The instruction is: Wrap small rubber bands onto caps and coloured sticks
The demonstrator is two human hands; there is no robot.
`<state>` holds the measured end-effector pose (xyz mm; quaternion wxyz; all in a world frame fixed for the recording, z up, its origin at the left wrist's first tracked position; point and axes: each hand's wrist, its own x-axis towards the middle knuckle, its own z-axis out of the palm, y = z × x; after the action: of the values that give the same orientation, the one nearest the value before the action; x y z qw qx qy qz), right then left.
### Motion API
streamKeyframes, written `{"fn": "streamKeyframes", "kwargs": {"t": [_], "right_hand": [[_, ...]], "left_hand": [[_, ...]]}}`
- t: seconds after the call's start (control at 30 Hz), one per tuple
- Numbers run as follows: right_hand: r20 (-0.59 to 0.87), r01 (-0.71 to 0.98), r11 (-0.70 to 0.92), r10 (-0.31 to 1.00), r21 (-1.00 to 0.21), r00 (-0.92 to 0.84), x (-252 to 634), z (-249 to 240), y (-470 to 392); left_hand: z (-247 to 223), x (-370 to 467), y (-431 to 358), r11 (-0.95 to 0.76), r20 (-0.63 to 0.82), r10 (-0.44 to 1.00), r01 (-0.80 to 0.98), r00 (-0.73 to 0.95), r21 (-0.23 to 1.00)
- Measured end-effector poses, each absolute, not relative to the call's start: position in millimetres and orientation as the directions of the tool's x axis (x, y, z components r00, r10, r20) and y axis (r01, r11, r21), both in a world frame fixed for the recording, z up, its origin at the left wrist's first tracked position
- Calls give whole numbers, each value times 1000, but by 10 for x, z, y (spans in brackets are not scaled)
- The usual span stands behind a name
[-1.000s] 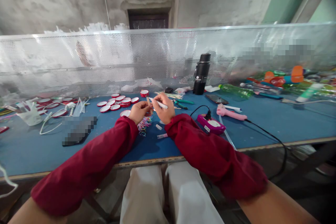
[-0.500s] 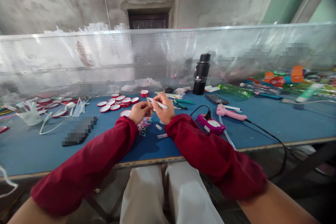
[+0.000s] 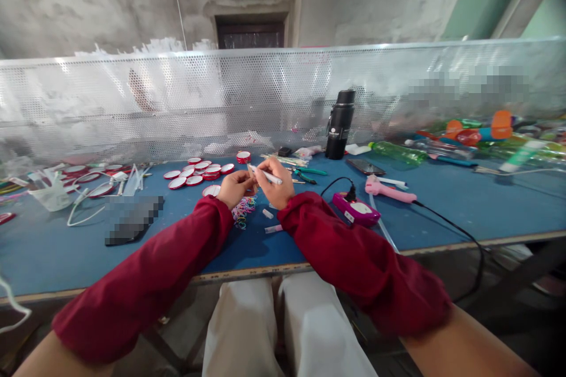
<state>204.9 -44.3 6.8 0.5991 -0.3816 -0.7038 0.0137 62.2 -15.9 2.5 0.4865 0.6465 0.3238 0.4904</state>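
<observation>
Pen point(image 3: 273, 178) gripped in right hand point(image 3: 280, 187), left of flask point(image 3: 340, 126) | strip point(image 3: 250, 169) pinched in left hand point(image 3: 234, 187), farther left of flask | pliers point(image 3: 315, 172) near flask

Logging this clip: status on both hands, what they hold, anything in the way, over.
Left hand pinching small tan piece, details unclear. Right hand gripping white pen-shaped tool, one end toward left hand. Nearest clutter: colored loops by left hand.

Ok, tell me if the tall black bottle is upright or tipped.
Upright: the black bottle rests base-down on the blue table, cap uppermost.
</observation>
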Motion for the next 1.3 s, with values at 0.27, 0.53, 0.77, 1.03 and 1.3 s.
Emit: {"fn": "streamKeyframes", "kwargs": {"t": [0.27,0.53,0.77,1.03,1.3], "right_hand": [[839,512,717,544,-473,14,2052,73,-447],[837,529,706,547,-471,15,2047,65,-440],[846,515,720,532,-466,21,2049,62,-439],[840,511,723,543,-464,-6,2028,56,-448],[855,545,707,518,-451,34,2050,58,-429]], "left_hand": [[22,613,-147,-319,321,898,-57,300,946],[7,617,-129,-323,326,897,-58,300,944],[14,612,-133,-326,329,897,-60,295,943],[-30,601,-95,-351,349,882,-53,317,935],[-6,607,-108,-336,340,897,-63,281,940]]}}
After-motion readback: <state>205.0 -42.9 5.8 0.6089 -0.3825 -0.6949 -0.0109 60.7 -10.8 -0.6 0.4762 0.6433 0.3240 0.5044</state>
